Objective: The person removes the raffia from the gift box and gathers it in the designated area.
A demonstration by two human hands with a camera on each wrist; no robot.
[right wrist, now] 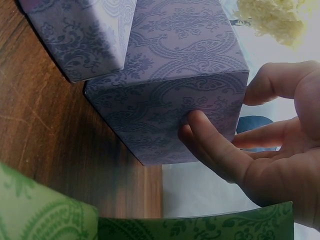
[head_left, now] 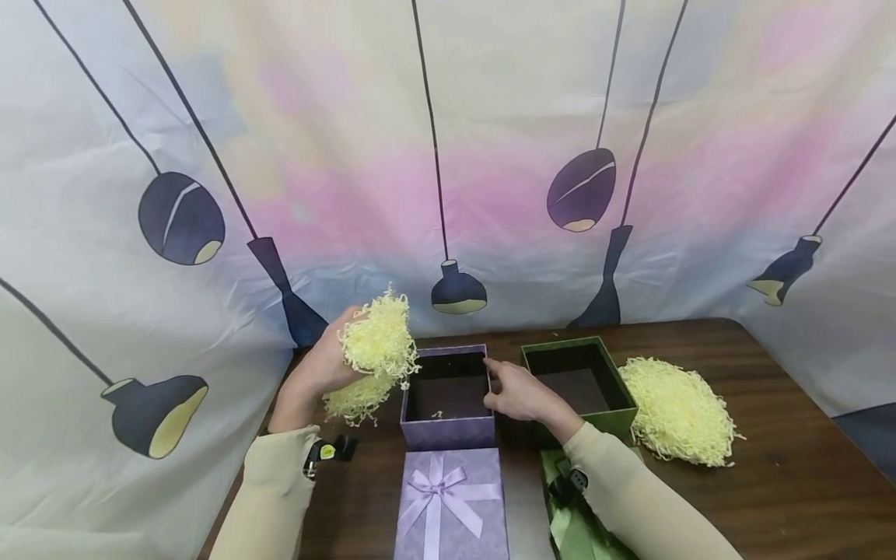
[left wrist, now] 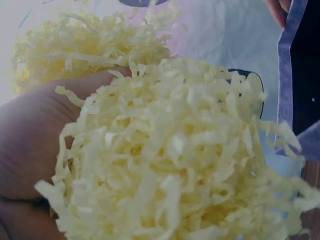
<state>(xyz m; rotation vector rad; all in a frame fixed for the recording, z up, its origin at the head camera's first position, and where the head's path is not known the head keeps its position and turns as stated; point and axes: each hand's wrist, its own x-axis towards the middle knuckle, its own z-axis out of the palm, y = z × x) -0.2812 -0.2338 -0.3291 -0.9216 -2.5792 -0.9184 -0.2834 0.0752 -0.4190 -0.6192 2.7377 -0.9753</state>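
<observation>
Shred (left wrist: pixel 175 165) is gripped by the left hand (head_left: pixel 318 369) beside the purple box (head_left: pixel 448 430), best steadied by the open right hand (head_left: pixel 521 393).

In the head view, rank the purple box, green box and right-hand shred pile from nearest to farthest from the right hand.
1. Purple box: touched by the right hand, on its left.
2. Green box: just right.
3. Shred pile: far right.
</observation>
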